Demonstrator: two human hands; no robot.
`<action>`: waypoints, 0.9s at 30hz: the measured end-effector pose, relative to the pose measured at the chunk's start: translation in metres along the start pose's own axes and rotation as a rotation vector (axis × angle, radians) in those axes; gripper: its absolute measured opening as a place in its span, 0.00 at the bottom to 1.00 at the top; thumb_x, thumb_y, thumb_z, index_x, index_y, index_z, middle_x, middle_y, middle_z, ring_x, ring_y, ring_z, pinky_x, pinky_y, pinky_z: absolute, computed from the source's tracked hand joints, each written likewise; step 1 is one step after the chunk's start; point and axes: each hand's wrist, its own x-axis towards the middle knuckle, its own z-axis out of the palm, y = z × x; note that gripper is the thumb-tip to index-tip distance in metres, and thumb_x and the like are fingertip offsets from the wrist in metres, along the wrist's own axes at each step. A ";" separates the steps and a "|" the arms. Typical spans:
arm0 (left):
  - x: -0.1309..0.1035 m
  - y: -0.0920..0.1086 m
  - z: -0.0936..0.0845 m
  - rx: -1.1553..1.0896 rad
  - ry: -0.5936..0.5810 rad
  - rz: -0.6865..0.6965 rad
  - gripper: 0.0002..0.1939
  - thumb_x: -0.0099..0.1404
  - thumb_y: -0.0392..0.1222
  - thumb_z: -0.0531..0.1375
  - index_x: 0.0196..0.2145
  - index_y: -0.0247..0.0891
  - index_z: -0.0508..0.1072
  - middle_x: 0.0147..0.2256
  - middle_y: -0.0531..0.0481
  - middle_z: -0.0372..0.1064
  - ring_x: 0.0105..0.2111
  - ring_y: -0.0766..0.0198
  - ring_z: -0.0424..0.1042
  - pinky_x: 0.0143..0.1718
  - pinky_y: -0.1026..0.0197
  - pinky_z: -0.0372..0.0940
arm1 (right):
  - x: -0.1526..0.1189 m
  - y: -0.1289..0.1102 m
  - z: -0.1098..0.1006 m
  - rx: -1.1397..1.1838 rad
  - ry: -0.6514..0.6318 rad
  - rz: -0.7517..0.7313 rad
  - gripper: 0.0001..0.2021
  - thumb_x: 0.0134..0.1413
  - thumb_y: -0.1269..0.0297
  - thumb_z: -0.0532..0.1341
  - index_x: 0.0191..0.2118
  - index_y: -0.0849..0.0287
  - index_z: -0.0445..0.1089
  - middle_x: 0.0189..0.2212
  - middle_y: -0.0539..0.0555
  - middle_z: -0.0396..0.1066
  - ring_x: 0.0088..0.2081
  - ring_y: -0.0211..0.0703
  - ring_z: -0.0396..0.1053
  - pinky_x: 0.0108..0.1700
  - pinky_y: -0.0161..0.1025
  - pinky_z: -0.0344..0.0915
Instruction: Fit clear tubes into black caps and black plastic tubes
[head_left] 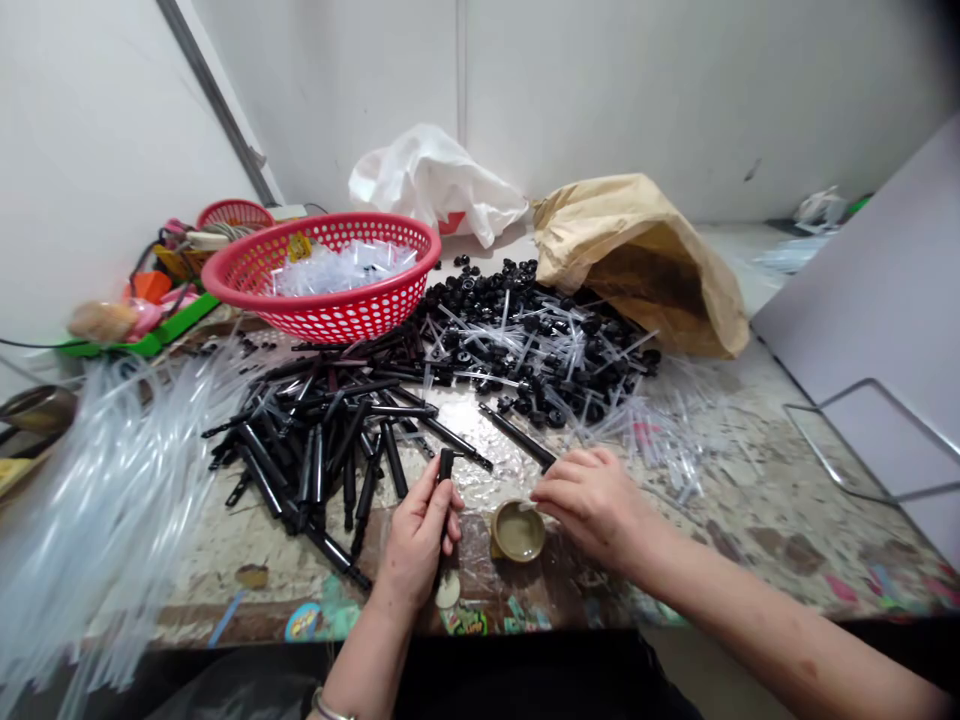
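My left hand [420, 535] is closed around a black plastic tube [446, 464], held upright with its top end showing above the thumb. My right hand [596, 505] is pinched at the right rim of a small round bowl [517, 556] of clear liquid. A small translucent piece [528, 506] shows at its fingertips, over the bowl; the rest of it is hidden. Just beyond the right hand lies another black tube [516, 436], its near end close to or behind the fingers. Left of my left hand is a pile of glossy black tubes [319, 465].
A red perforated basket [322, 305] holds clear plastic pieces. Behind the bowl spread small black caps [480, 300] and thin clear tubes [559, 345]. A brown paper bag [630, 225] lies behind. Long clear tubing [112, 500] covers the left; a metal wire frame [840, 485] stands right.
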 end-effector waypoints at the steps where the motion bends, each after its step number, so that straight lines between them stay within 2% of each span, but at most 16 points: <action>1: 0.000 0.000 0.000 0.009 -0.003 0.000 0.29 0.61 0.49 0.57 0.57 0.35 0.59 0.28 0.54 0.64 0.19 0.74 0.60 0.14 0.73 0.55 | 0.001 -0.005 0.001 -0.055 -0.019 -0.025 0.09 0.59 0.67 0.54 0.33 0.55 0.71 0.30 0.52 0.72 0.35 0.43 0.62 0.38 0.43 0.48; 4: -0.001 0.000 0.000 0.023 0.004 -0.001 0.30 0.60 0.49 0.57 0.58 0.34 0.59 0.28 0.54 0.64 0.18 0.74 0.60 0.14 0.73 0.55 | 0.004 -0.010 0.003 -0.137 -0.045 -0.070 0.07 0.57 0.69 0.56 0.29 0.56 0.70 0.26 0.51 0.70 0.32 0.42 0.61 0.38 0.43 0.46; 7: 0.000 -0.002 -0.001 0.008 0.015 -0.009 0.32 0.59 0.50 0.58 0.58 0.34 0.59 0.27 0.54 0.64 0.18 0.74 0.60 0.14 0.72 0.55 | 0.006 -0.009 0.001 -0.076 0.036 -0.068 0.07 0.56 0.67 0.58 0.28 0.55 0.70 0.26 0.49 0.70 0.32 0.41 0.61 0.39 0.43 0.46; 10: 0.000 -0.004 -0.001 -0.025 0.004 -0.010 0.32 0.59 0.51 0.58 0.58 0.36 0.60 0.27 0.54 0.65 0.17 0.75 0.60 0.14 0.72 0.55 | 0.012 -0.009 -0.003 0.152 0.144 0.009 0.07 0.57 0.65 0.57 0.31 0.54 0.71 0.29 0.48 0.72 0.33 0.39 0.64 0.39 0.42 0.50; 13: -0.001 -0.004 -0.002 -0.044 0.003 -0.016 0.31 0.59 0.51 0.59 0.58 0.38 0.60 0.27 0.54 0.65 0.17 0.75 0.61 0.14 0.72 0.55 | 0.027 -0.013 -0.004 0.430 0.134 0.112 0.06 0.56 0.65 0.56 0.34 0.56 0.70 0.30 0.50 0.72 0.33 0.37 0.66 0.37 0.37 0.58; 15: -0.002 -0.004 -0.003 -0.048 0.016 -0.024 0.31 0.58 0.50 0.59 0.57 0.39 0.61 0.27 0.54 0.65 0.17 0.75 0.61 0.14 0.72 0.56 | 0.038 -0.017 -0.002 0.529 0.114 0.156 0.06 0.56 0.65 0.56 0.34 0.58 0.70 0.30 0.51 0.71 0.32 0.37 0.67 0.35 0.35 0.60; 21: -0.004 -0.001 -0.004 -0.101 0.052 -0.006 0.29 0.58 0.50 0.59 0.56 0.37 0.63 0.26 0.54 0.65 0.17 0.75 0.61 0.13 0.72 0.55 | 0.060 -0.020 0.014 0.553 0.118 0.194 0.06 0.55 0.65 0.56 0.33 0.58 0.69 0.29 0.50 0.71 0.31 0.38 0.67 0.35 0.35 0.62; 27: -0.005 -0.002 -0.005 -0.117 0.057 0.006 0.28 0.59 0.50 0.58 0.55 0.36 0.64 0.26 0.54 0.65 0.17 0.75 0.60 0.13 0.72 0.55 | 0.066 -0.022 0.015 0.576 0.097 0.180 0.05 0.54 0.66 0.56 0.33 0.59 0.69 0.28 0.51 0.70 0.31 0.38 0.67 0.35 0.35 0.62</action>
